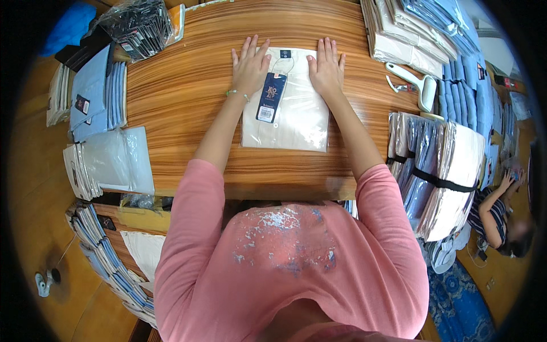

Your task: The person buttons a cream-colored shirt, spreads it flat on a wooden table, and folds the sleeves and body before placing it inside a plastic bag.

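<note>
A folded cream shirt in a clear plastic bag (296, 119) lies flat on the wooden table (182, 97), with a dark blue hang tag (272, 97) on its front. My left hand (249, 65) presses flat on the bag's upper left corner, fingers spread. My right hand (326, 68) lies flat on the upper right corner, fingers apart. Neither hand grips anything.
Stacks of folded light blue shirts (94, 94) and empty clear bags (111, 162) sit at the left. Dark packets (139, 25) lie at the far left corner. Bagged shirts strapped in bundles (439, 171) and a white lint roller (419, 82) are on the right. Another person (501, 214) sits at the lower right.
</note>
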{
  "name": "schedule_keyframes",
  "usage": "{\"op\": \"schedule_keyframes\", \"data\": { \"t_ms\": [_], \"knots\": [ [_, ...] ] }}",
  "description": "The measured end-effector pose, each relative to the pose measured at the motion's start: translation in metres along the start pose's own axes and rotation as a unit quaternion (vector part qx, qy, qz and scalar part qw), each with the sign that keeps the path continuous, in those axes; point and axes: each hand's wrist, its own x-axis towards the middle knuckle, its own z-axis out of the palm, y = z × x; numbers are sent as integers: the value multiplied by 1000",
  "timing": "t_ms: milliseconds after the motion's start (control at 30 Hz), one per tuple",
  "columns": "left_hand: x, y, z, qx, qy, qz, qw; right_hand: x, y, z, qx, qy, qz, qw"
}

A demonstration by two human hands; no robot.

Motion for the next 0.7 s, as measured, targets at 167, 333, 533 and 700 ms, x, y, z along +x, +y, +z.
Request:
{"op": "schedule_keyframes", "data": {
  "t_ms": [167,333,533,700],
  "knots": [
    [4,-6,5,6,-25,-3,1000,4,3,1,5,-28,7,1000],
    [13,6,-71,96,-224,27,969,19,2,-59,37,-225,-26,973],
    [-73,-14,-121,-669,-337,-142,647,-90,12,-115,809,-224,168,518],
    [-227,34,-80,-787,-146,-319,508,-175,-19,-73,721,-300,306,545]
  ]
}}
